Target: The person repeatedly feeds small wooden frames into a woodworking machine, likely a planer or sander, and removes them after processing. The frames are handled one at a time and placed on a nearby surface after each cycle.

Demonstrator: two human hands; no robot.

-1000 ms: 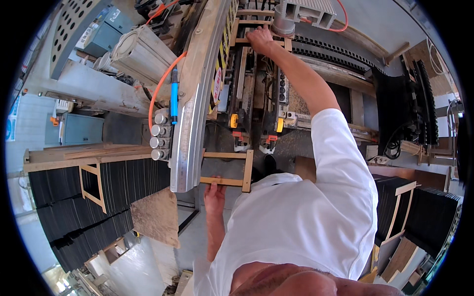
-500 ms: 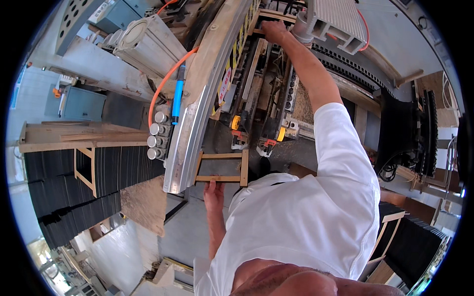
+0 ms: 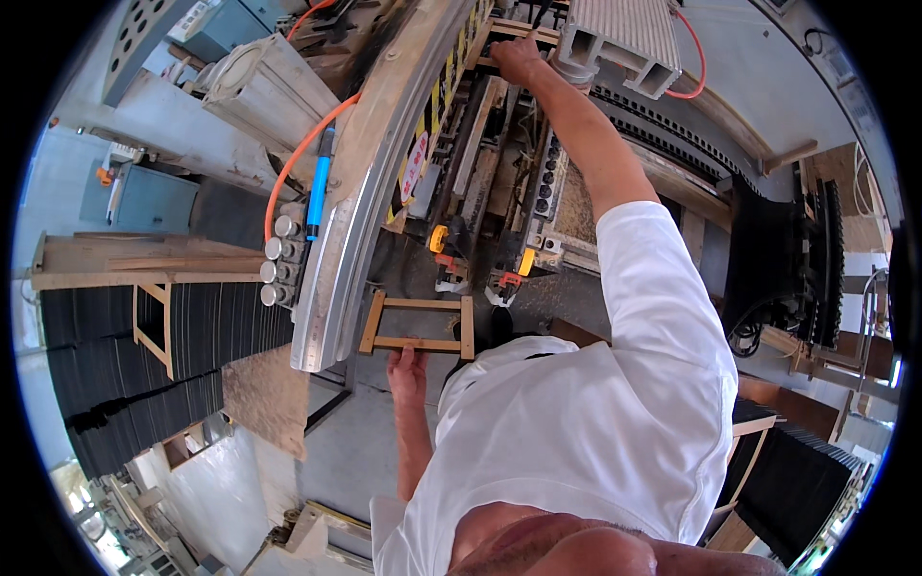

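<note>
Hands set far apart. Nearest, left hand (image 3: 407,372): fingers mostly closed, pinching the near rail of a small wooden frame (image 3: 423,304) about its middle. Frame lies ahead of the white shirt (image 3: 576,422), just beside the end of a long metal beam (image 3: 322,322); contact with the beam cannot be told.

Handling, judged: light and stiff, thin slats around an open centre. Bare wood, so little slip expected. Corner joints probably the weak points; twisting could rack them. Suggested hold: mid-rail, or a side slat close to a corner.

Farther out: a yellow knob (image 3: 439,237) on the machine. Farthest, right hand (image 3: 517,60), arm outstretched, fingers curled at a second wooden frame (image 3: 509,26) near a ribbed metal block (image 3: 629,43); grip or mere rest, cannot tell. Second frame likely handles alike.
</note>
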